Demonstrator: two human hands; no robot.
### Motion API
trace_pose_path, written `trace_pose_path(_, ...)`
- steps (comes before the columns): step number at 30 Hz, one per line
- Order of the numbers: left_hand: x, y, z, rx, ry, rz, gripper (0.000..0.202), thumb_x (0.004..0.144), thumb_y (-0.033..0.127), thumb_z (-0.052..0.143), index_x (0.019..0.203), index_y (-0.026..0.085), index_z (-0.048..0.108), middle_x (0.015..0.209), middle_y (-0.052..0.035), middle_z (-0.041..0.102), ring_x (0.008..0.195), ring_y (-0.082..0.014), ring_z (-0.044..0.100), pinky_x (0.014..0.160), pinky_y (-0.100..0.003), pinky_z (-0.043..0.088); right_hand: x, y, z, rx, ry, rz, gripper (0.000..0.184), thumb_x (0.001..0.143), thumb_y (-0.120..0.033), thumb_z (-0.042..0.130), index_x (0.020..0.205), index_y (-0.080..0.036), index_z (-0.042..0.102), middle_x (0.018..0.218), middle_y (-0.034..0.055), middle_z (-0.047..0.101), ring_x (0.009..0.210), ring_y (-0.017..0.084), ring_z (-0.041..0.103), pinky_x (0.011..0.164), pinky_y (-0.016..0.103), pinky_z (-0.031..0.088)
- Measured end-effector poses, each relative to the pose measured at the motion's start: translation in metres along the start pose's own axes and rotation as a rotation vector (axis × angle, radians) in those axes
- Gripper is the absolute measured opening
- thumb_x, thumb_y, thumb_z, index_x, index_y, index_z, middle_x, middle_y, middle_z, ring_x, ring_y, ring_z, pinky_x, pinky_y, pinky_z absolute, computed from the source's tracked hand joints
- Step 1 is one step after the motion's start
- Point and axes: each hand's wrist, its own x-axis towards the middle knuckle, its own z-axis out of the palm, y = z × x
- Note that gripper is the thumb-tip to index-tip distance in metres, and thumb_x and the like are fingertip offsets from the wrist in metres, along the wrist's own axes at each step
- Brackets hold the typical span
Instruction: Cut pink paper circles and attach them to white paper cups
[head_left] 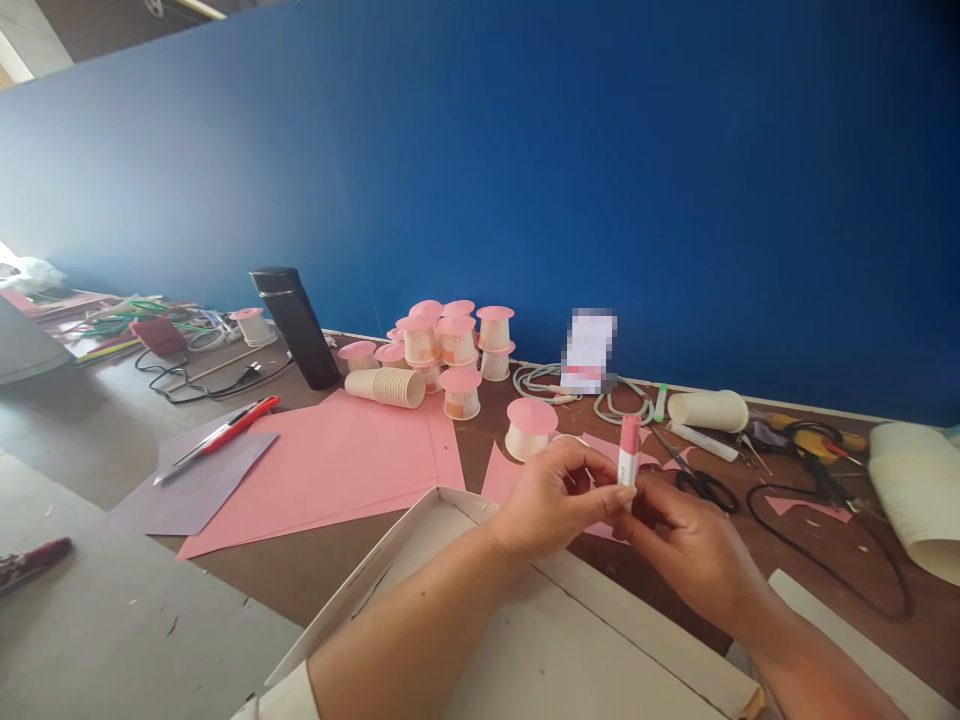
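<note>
Upright between both hands is a slim glue stick (627,462) with a white label and a pink top. My left hand (551,500) is closed, its thumb and fingers pinching the stick from the left. From the right, my right hand (686,545) grips its lower end, which the fingers hide. Just behind the left hand stands a paper cup with a pink paper disc (531,417) on top. Pink paper pieces (502,475) lie under and around the hands. A shallow white cardboard box lid (495,660) sits below my forearms.
Several disc-topped cups (457,345) stand stacked near the blue wall (480,170). Nested paper cups (386,387), a black flask (296,325), pink sheets (337,465) and a red utility knife (225,432) lie left. Scissors (705,490), cables and a cup stack (915,490) are right.
</note>
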Motion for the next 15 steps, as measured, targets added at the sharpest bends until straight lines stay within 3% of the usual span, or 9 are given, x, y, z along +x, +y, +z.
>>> trace_pose_path(3, 0.006, 0.000, -0.010, 0.000, 0.082, 0.029, 0.025, 0.077, 0.037, 0.072, 0.090, 0.017, 0.064, 0.086, -0.0027, 0.061, 0.073, -0.0112, 0.053, 0.065, -0.024, 0.045, 0.000, 0.003, 0.001, 0.025, 0.057, 0.030, 0.025, 0.088, -0.047, 0.060, 0.093, -0.024, 0.068, 0.070, -0.0015, 0.069, 0.062, 0.016, 0.064, 0.058, 0.025, 0.049)
trace_pose_path(6, 0.015, -0.007, -0.031, 0.117, 0.418, 0.082, 0.019, 0.086, 0.034, 0.059, 0.095, 0.018, 0.062, 0.088, -0.0036, 0.062, 0.075, -0.0119, 0.054, 0.071, -0.026, 0.046, 0.001, 0.007, 0.001, 0.042, 0.150, 0.067, 0.029, 0.087, -0.049, 0.061, 0.100, -0.024, 0.070, 0.072, -0.0007, 0.071, 0.064, 0.017, 0.067, 0.062, 0.026, 0.051)
trace_pose_path(8, 0.021, -0.015, -0.045, 0.330, 0.589, -0.008, 0.024, 0.083, 0.025, 0.057, 0.105, 0.019, 0.061, 0.091, -0.0038, 0.061, 0.076, -0.0128, 0.054, 0.073, -0.028, 0.046, 0.001, 0.010, 0.001, 0.031, 0.192, 0.085, 0.029, 0.087, -0.049, 0.061, 0.098, -0.024, 0.070, 0.070, -0.0008, 0.071, 0.063, 0.017, 0.067, 0.063, 0.026, 0.051)
trace_pose_path(10, 0.026, -0.025, -0.056, 0.481, 0.606, -0.111, 0.042, 0.076, 0.019, 0.060, 0.118, 0.017, 0.055, 0.104, -0.0073, 0.061, 0.086, -0.0157, 0.056, 0.080, -0.031, 0.047, 0.002, 0.011, 0.002, 0.016, 0.214, 0.095, 0.029, 0.086, -0.050, 0.061, 0.095, -0.024, 0.070, 0.068, -0.0010, 0.071, 0.062, 0.017, 0.067, 0.063, 0.026, 0.051)
trace_pose_path(12, 0.030, -0.035, -0.060, 0.601, 0.533, -0.192, 0.058, 0.072, 0.020, 0.063, 0.128, 0.016, 0.049, 0.118, -0.0118, 0.059, 0.104, -0.0211, 0.056, 0.091, -0.034, 0.045, 0.003, 0.013, 0.002, 0.014, 0.220, 0.086, 0.030, 0.086, -0.050, 0.061, 0.094, -0.024, 0.071, 0.067, -0.0011, 0.071, 0.061, 0.017, 0.067, 0.063, 0.026, 0.051)
trace_pose_path(15, 0.032, -0.044, -0.058, 0.776, 0.435, -0.312, 0.079, 0.066, 0.024, 0.068, 0.139, 0.014, 0.040, 0.134, -0.0176, 0.051, 0.130, -0.0322, 0.043, 0.106, -0.042, 0.035, 0.003, 0.013, 0.002, 0.014, 0.219, 0.054, 0.030, 0.086, -0.050, 0.061, 0.095, -0.024, 0.071, 0.068, -0.0010, 0.071, 0.061, 0.017, 0.066, 0.062, 0.027, 0.051)
